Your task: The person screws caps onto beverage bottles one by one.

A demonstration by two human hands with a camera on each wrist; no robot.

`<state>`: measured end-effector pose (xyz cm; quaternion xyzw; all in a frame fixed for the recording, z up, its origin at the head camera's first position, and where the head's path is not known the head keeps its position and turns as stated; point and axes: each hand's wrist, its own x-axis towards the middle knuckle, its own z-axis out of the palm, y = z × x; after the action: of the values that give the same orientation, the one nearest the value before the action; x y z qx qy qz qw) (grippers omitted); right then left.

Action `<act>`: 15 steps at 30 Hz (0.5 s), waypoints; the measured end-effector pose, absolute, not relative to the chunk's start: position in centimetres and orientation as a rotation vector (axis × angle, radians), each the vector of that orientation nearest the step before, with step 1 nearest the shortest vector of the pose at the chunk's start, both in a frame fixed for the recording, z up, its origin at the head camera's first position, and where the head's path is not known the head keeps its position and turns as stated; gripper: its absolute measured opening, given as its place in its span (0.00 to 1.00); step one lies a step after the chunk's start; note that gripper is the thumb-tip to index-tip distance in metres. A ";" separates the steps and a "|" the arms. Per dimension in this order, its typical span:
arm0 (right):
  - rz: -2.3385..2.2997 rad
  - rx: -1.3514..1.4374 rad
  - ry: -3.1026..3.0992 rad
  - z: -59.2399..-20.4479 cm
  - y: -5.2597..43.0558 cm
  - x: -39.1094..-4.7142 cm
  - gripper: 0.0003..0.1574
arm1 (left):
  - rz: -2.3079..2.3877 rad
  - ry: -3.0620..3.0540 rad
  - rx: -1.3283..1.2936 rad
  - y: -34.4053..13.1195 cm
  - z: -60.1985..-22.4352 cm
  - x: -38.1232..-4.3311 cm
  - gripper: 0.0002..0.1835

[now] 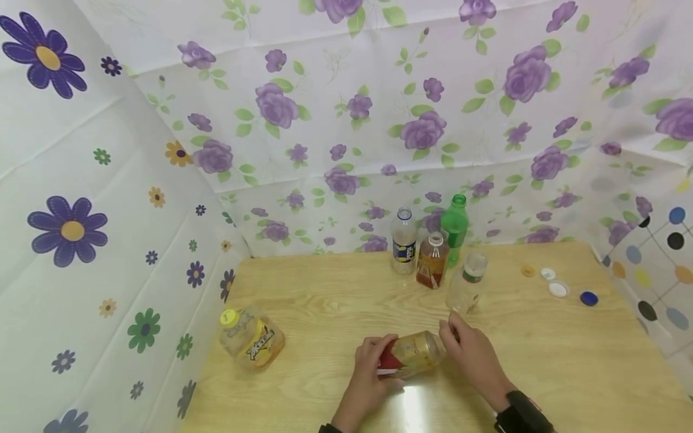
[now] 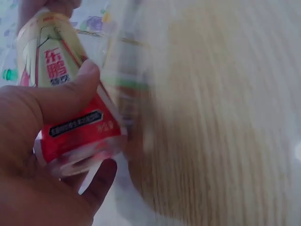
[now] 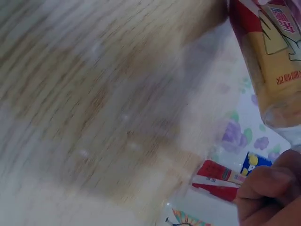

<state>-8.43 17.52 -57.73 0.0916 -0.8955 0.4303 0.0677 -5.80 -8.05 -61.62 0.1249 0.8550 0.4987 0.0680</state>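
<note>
A clear plastic bottle (image 1: 414,353) with a red and yellow label lies on its side between both hands, low over the table. My left hand (image 1: 373,367) grips its red base end, thumb across the label in the left wrist view. At the neck end, the curled fingers of my right hand (image 1: 476,358) pinch the bottle's mouth; whether a cap is there is hidden behind them. In the right wrist view, that bottle (image 3: 273,61) tapers toward the right hand (image 3: 270,188).
Behind stand a clear bottle with a blue label (image 1: 403,243), an amber-labelled bottle (image 1: 432,261), a green bottle (image 1: 455,222) and another clear bottle (image 1: 467,282). Several loose caps, including a blue cap (image 1: 589,298), lie right. A yellow-capped bottle (image 1: 252,338) is at left.
</note>
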 end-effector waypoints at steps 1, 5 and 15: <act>1.291 0.289 -2.697 -57.5 17.7 -8.4 0.21 | 1.511 2.556 0.394 -8.0 -61.6 -6.0 0.50; 1.162 0.569 -2.558 -56.9 18.1 -8.8 0.13 | 1.577 2.390 0.462 -8.7 -61.7 -6.7 0.48; 0.981 0.866 -2.299 -56.6 16.8 -10.3 0.14 | 1.636 2.064 0.442 -10.6 -61.8 -7.1 0.49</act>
<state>-10.27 16.81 -56.60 0.3173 -0.8426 0.3594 0.2454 -7.14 -10.55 -61.81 0.1608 0.7516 0.5956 0.2335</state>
